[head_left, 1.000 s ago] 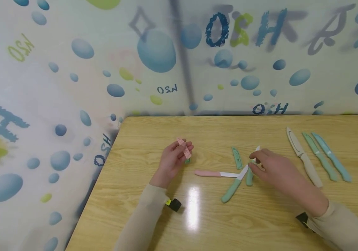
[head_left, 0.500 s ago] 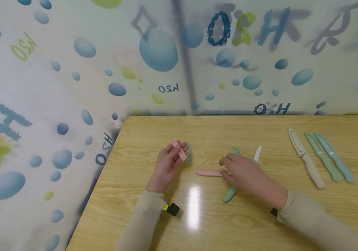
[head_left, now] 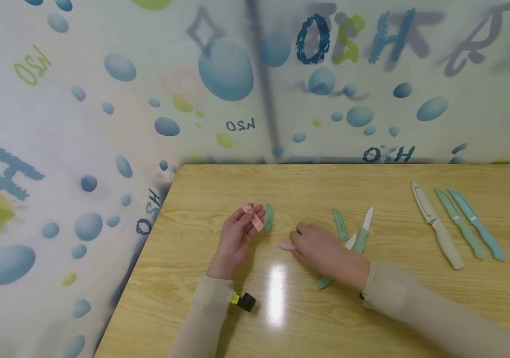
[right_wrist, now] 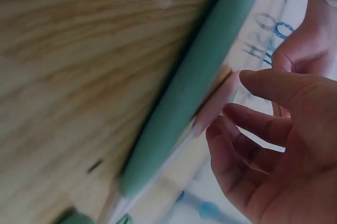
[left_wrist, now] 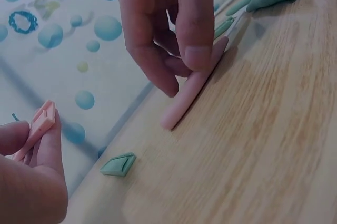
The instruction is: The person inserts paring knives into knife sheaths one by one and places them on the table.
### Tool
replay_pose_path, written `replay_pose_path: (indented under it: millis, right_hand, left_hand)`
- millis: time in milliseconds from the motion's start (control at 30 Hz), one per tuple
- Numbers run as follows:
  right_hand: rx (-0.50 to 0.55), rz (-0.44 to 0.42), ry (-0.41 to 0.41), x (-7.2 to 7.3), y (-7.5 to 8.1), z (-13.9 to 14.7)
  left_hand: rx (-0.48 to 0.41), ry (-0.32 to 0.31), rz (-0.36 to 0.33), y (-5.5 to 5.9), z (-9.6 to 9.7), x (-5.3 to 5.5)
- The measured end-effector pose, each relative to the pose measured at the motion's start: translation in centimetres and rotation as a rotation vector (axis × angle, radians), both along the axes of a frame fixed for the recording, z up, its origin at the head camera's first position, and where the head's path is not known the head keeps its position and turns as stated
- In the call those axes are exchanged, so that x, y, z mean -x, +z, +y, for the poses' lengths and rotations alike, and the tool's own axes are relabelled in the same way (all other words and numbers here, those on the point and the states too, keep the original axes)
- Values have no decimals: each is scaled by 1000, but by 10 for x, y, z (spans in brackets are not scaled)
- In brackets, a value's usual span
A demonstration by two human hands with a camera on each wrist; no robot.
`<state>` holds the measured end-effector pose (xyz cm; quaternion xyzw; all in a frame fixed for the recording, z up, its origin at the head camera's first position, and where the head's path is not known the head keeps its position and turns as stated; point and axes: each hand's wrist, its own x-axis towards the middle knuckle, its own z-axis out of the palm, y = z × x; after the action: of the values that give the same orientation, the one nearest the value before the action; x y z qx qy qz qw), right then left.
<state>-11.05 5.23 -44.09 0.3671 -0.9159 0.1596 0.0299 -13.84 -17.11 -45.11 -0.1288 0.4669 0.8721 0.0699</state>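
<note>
In the head view, my left hand (head_left: pixel 233 243) holds a pink knife sheath (head_left: pixel 253 218) between thumb and fingers. My right hand (head_left: pixel 326 252) reaches down to a pink-handled knife (head_left: pixel 286 245) lying on the table. Its thumb and fingertips close around the pink handle (left_wrist: pixel 192 92) in the left wrist view; the blade is mostly hidden. Beneath the right forearm lies a green-handled knife (head_left: pixel 324 283) with a bare white blade. Another green-handled knife (head_left: pixel 361 240) lies just beyond it. One green sheath (head_left: pixel 269 218) is beside my left hand, and a second green sheath (head_left: pixel 340 224) lies behind my right.
On the right of the wooden table (head_left: pixel 219 186), three sheathed knives lie side by side: a cream knife (head_left: pixel 437 228), a green knife (head_left: pixel 460 226) and a blue knife (head_left: pixel 478 226). A patterned wall (head_left: pixel 237 144) rises behind the table.
My right hand has moved left from the far green-handled knife to the handle of the pink one. My left hand has shifted slightly left with the pink sheath, uncovering the green sheath beside it.
</note>
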Motion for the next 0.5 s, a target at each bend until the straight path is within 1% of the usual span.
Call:
replay_pose_path:
  millis: [133, 300, 500]
  right_hand:
    - [-26, -16, 19, 1, -1, -4]
    - [-52, 16, 45, 0, -3, -5]
    - [-69, 64, 135, -4, -5, -1]
  left_hand:
    - [-5, 6, -3, -1, -1, -1]
    - [-19, 9, -9, -2, -1, 0]
    - [-26, 11, -20, -3, -1, 0]
